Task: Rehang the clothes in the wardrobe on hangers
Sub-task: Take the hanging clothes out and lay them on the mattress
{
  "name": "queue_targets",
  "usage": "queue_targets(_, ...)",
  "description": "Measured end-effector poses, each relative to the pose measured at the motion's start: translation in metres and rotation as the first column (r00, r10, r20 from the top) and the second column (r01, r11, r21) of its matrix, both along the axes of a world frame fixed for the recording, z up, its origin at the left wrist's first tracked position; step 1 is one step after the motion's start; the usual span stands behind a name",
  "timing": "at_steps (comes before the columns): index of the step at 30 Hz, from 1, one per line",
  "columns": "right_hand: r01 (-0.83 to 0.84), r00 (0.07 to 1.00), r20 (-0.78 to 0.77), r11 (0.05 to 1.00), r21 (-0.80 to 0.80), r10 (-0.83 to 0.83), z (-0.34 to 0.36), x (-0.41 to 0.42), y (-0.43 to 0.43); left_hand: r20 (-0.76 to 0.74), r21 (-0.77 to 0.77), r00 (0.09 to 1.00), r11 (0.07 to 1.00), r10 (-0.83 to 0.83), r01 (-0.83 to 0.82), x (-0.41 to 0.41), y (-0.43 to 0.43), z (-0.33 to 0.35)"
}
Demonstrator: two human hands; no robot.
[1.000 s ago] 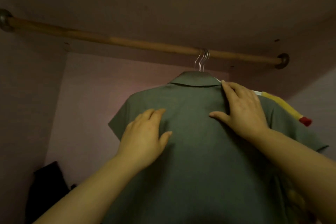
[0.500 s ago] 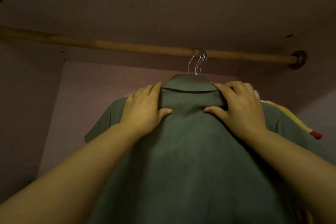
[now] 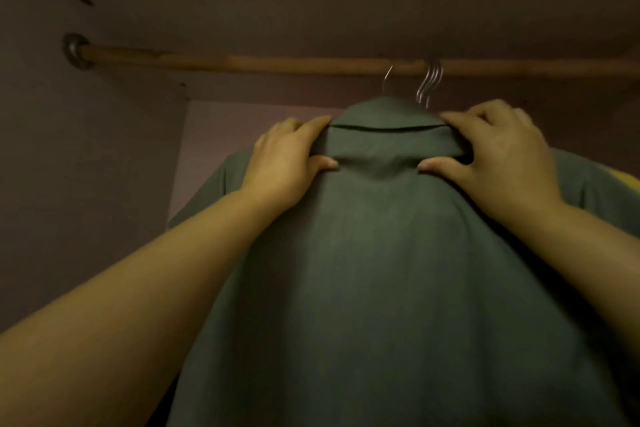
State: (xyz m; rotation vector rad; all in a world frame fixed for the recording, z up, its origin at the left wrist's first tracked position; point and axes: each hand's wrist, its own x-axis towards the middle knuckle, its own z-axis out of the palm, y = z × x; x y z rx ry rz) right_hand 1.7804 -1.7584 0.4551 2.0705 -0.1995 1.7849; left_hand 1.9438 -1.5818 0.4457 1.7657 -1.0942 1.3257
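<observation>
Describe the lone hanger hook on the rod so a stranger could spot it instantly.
Find the wooden rod spanning the wardrobe's top. Follow it right from the wall bracket until you're above the collar of the green shirt. The thin wire hook there hangs singly, just left of a tight cluster of hooks.

The shirt is plain, dull grey-green. The rail is warm brown wood, its bracket dark grey; the hanger hooks are silvery. A yellow garment shows at the right. The wardrobe's back panel is dusky pink.
</observation>
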Motion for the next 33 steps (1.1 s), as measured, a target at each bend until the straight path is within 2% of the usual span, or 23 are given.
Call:
queue_targets(4,-0.065,0.995,0.074,0.998,-0.003,0.065,0.013,-0.003,0.006,0.041,-0.066,0.998,0.997,0.044,-0.041,-0.010,0.010,0.020)
queue_targets(7,-0.124,0.989,0.075,0.992,-0.027,0.126,0.002,-0.005,0.014,0.083,-0.096,0.993,0.992,0.085,-0.076,-0.017,0.027,0.007)
queue_targets(13,-0.262,0.964,-0.063,0.964,-0.054,0.258,-0.054,0.016,0.049,-0.037,-0.106,0.977,0.971,0.211,-0.214,-0.025,0.084,-0.081)
queue_targets(17,-0.407,0.904,-0.164,0.912,-0.056,0.394,-0.105,0.040,0.087,-0.136,-0.096,0.930,0.930,0.342,-0.356,-0.045,0.141,-0.147)
queue_targets(20,-0.540,0.830,-0.183,0.841,-0.034,0.526,-0.149,0.051,0.121,-0.192,-0.053,0.876,0.887,0.442,-0.459,-0.073,0.189,-0.191)
queue_targets(25,-0.745,0.663,-0.150,0.667,-0.027,0.734,-0.211,0.057,0.201,-0.208,-0.026,0.757,0.770,0.620,-0.638,-0.132,0.274,-0.244)
queue_targets(33,-0.928,0.373,-0.118,0.372,-0.030,0.920,-0.254,0.026,0.370,-0.146,-0.037,0.517,0.518,0.843,-0.855,-0.253,0.422,-0.279)
